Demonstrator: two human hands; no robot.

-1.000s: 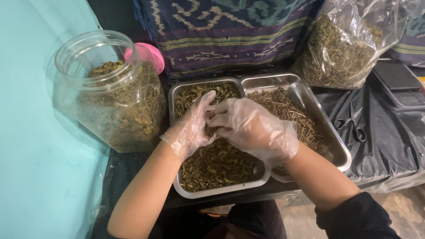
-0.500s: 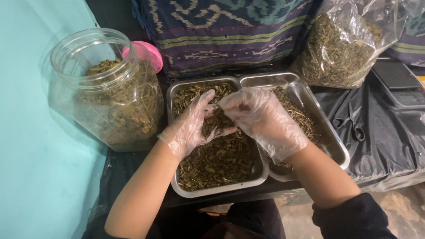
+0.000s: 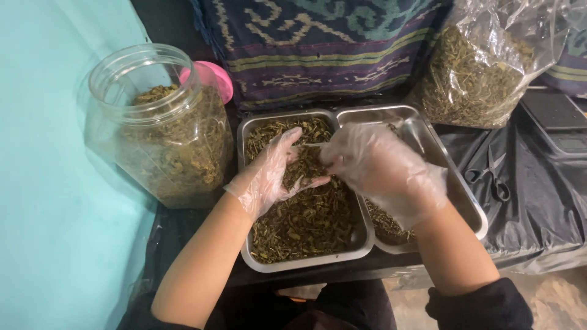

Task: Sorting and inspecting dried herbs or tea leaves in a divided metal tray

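Note:
Both my hands wear thin clear plastic gloves. My left hand (image 3: 269, 174) is cupped palm up over the left steel tray (image 3: 306, 260) and holds a heap of dried green-brown herbs. My right hand (image 3: 382, 168) reaches across from the right, its fingertips pinched on a pale stem at the top of that heap. The left tray is filled with the same dried herbs (image 3: 306, 223). The right steel tray (image 3: 455, 189) beside it holds stalkier pieces, mostly hidden under my right hand and forearm.
A large clear plastic jar (image 3: 156, 125), lid off and about half full of dried herbs, stands left of the trays, a pink lid (image 3: 214, 76) behind it. A clear bag of herbs (image 3: 483, 67) is at back right. Scissors (image 3: 489, 177) lie on black plastic sheeting.
My hands have lifted a little from the left tray, and the left hand now cups a heap of herbs. The right hand's fingers moved onto that heap.

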